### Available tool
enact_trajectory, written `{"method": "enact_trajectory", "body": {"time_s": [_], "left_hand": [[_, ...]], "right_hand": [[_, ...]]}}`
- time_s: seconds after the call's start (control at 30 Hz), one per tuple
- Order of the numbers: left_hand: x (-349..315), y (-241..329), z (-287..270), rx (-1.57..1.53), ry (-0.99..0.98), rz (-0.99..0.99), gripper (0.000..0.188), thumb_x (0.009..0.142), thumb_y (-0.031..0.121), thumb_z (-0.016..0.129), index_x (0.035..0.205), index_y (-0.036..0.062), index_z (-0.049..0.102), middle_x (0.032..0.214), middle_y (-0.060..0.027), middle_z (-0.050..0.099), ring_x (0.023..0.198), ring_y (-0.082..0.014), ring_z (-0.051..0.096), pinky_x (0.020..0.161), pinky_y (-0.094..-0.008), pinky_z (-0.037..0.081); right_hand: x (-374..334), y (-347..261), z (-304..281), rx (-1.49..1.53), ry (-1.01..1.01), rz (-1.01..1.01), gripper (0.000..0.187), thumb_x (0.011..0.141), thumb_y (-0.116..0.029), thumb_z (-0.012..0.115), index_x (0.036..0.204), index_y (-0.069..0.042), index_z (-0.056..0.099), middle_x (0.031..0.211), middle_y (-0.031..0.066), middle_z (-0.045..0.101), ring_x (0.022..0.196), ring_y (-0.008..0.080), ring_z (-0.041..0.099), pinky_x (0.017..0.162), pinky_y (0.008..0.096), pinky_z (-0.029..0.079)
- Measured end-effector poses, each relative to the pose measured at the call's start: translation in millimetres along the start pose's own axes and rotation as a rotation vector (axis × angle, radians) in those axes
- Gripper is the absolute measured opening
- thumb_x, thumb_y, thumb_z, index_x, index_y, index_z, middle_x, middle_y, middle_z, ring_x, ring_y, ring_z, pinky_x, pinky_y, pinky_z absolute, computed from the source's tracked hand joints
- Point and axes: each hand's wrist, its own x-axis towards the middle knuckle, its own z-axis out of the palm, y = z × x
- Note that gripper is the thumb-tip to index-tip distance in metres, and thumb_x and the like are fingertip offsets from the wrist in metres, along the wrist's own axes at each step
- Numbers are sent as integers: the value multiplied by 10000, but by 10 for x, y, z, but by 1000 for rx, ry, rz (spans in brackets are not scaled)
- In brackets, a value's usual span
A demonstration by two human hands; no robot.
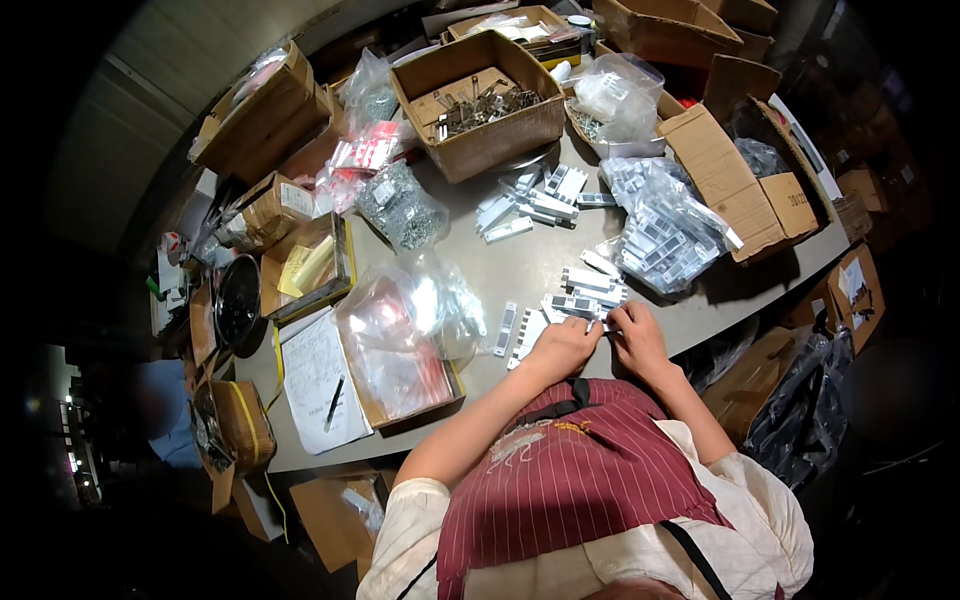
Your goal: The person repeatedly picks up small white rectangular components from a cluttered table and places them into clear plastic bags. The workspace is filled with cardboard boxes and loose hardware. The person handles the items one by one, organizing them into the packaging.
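Close to the table's near edge, my left hand [563,347] and my right hand [638,335] almost meet, fingers curled. Between their fingertips shows a bit of something pale, mostly hidden by the fingers. Just beyond them lies a heap of narrow white-and-grey slotted parts [592,284]. Beside my left hand, a row of white toothed parts [528,336] lies side by side, with a single grey-and-white part [506,329] to its left. A clear plastic bag [668,235] full of similar parts rests beyond my right hand. More loose parts [537,203] are scattered farther back.
A cardboard box [478,148] of metal pieces stands at the back. A bag of small metal hardware [403,207] lies left of centre. Nearer are a tray covered with clear plastic [398,375] and written papers [318,385] with a pen [334,403]. An open carton [722,180] stands right.
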Motion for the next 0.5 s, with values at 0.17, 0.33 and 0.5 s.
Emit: {"method": "enact_trajectory", "body": {"time_s": [0.17,0.33,0.5], "left_hand": [[162,-18,400,223,-8,147,64,800,148,570,833,93,565,683,-25,548,651,-168,576,532,-270,468],[177,81,497,423,0,331,95,793,157,587,778,68,559,643,-66,571,573,-217,567,522,-318,475],[211,-5,38,-388,-71,-151,148,757,158,641,795,23,593,656,-124,586,592,-267,590,586,-368,494]], "right_hand": [[23,51,-5,59,-18,4,222,756,-21,662,963,-36,583,978,165,563,953,388,560,794,458,471],[148,143,-59,235,-147,71,151,786,-113,656,907,-30,623,893,180,568,881,394,582,752,455,481],[528,212,-293,253,-234,183,220,807,-210,657,899,-15,705,849,193,680,805,363,661,713,428,510]]}}
